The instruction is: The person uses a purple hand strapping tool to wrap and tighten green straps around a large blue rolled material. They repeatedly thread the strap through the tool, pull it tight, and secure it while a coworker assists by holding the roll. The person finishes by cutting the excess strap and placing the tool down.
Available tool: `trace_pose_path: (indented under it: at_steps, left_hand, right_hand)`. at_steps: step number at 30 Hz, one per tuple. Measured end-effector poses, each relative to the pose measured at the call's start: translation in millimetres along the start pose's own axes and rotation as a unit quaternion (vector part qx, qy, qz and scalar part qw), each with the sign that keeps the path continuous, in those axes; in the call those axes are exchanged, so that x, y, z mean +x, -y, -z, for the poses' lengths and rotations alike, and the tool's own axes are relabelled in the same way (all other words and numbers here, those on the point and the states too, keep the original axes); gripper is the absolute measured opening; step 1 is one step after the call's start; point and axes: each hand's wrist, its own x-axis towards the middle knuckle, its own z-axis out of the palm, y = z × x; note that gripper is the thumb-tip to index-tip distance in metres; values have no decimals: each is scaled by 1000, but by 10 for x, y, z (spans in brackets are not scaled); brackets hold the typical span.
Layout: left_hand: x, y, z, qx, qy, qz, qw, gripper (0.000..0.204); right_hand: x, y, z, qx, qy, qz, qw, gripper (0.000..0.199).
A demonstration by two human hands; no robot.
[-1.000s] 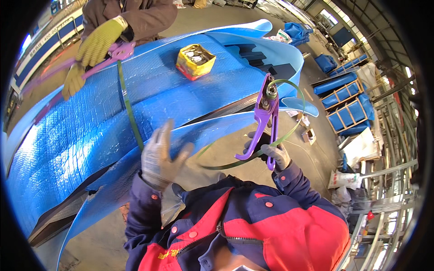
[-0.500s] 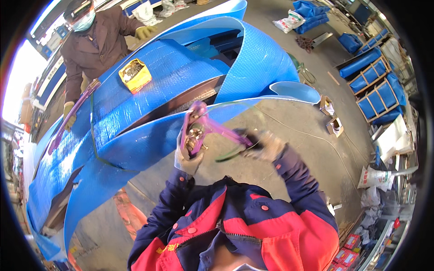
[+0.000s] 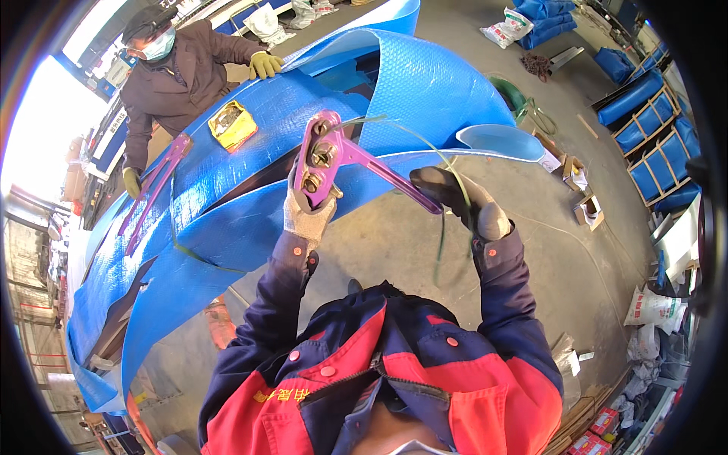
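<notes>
My left hand (image 3: 307, 218), in a pale work glove, grips a purple strapping tensioner (image 3: 321, 155) by the lower end of its body. Brass-coloured round parts show in the tool, and its long lever points right and down. A thin green plastic strap (image 3: 413, 135) runs from the tool's top to my right hand (image 3: 461, 199), gloved with a dark palm. That hand is closed about the strap beside the lever's tip; its fingers are partly hidden. Beneath the tool lies a large bundle wrapped in blue bubble sheeting (image 3: 258, 152), its edges gaping over dark panels.
Across the bundle a masked co-worker (image 3: 178, 72) in yellow gloves touches the wrap, beside a second purple tool (image 3: 158, 189). A yellow box (image 3: 233, 126) of small metal parts sits on top. Small cartons (image 3: 588, 212) and blue-wrapped stacks on wooden frames (image 3: 656, 167) stand right.
The tensioner has risen and tipped more upright in my left hand. My right hand has moved right and up, off the lever's end. The co-worker's upper hand has come down onto the wrap.
</notes>
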Motion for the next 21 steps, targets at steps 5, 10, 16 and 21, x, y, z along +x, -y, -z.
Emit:
trace_pose_path:
  at_steps: [5, 10, 16, 21]
  left_hand:
    - [-59, 94, 95, 106, -13, -70, 992, 93]
    - [-78, 88, 269, 211, 10, -61, 975, 97]
    - [-48, 179, 278, 173, -11, -126, 977, 73]
    - [-74, 203, 350, 206, -49, -126, 969, 89]
  right_hand:
    - [-42, -184, -123, 102, -124, -1, 987, 123]
    - [158, -236, -219, 266, -121, 55, 955, 81]
    - [555, -354, -637, -424, -106, 33, 899, 70]
    - [773, -542, -1067, -399, -243, 58, 882, 50]
